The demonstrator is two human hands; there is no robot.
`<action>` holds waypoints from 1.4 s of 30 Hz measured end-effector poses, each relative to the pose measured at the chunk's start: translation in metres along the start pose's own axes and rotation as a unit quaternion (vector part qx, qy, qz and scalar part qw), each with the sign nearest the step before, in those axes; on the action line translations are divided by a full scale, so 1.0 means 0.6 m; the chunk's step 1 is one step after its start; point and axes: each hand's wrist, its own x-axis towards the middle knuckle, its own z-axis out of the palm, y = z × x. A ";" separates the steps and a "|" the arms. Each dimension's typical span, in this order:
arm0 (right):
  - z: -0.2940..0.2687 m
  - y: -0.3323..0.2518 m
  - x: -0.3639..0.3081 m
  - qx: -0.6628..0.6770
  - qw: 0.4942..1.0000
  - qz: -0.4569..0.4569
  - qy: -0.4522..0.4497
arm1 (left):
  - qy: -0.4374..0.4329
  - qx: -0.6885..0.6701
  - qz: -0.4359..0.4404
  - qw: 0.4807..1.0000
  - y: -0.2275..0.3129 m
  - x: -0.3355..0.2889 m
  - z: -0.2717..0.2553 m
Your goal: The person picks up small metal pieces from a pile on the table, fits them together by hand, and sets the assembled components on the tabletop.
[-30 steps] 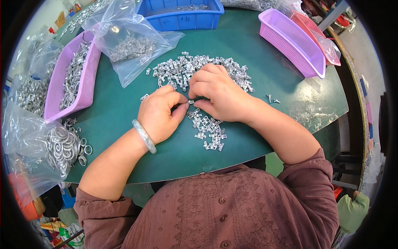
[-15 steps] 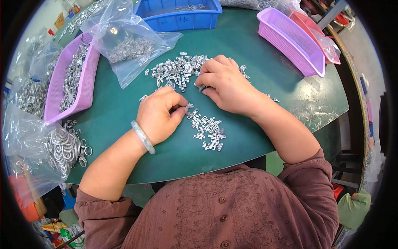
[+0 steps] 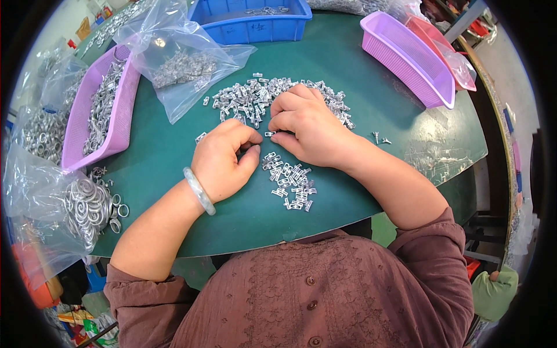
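Observation:
My right hand (image 3: 307,124) pinches a small silver metal clip-like piece (image 3: 270,134) between thumb and forefinger. Its other fingers curl at the front of a loose heap of similar pieces (image 3: 241,98). Just left of it, my left hand (image 3: 225,155), with a pale bangle (image 3: 199,191) on the wrist, is closed with thumb and forefinger brought near each other; whatever lies between those tips is too small to make out. Below the gap between both hands lies a smaller group of the same silver pieces (image 3: 293,182) on the green tabletop (image 3: 336,203).
At left stand a purple basket (image 3: 129,110) of metal parts, a clear bag (image 3: 180,104) of small pieces and a pile of silver rings (image 3: 87,211). A blue bin (image 3: 249,32) is at the back, another purple basket (image 3: 409,61) at the back right. Few loose bits (image 3: 381,139) lie right.
My right hand has drawn a little left and nearer, bringing a silver piece toward the left hand. The piece at my left fingertips no longer shows there; the left hand has barely moved.

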 end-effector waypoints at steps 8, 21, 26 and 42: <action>0.003 -0.001 0.000 0.028 0.999 -0.008 0.029 | 0.012 0.037 0.006 0.999 -0.003 0.002 0.002; 0.002 -0.003 0.001 0.040 0.999 -0.022 0.007 | 0.014 0.028 -0.008 0.999 0.001 0.004 0.002; -0.016 0.011 -0.003 0.023 0.999 0.003 -0.023 | 0.032 0.033 0.024 0.999 -0.002 0.003 0.004; -0.017 0.008 -0.005 0.013 0.999 -0.021 -0.034 | 0.011 0.053 0.049 0.997 -0.003 0.001 0.001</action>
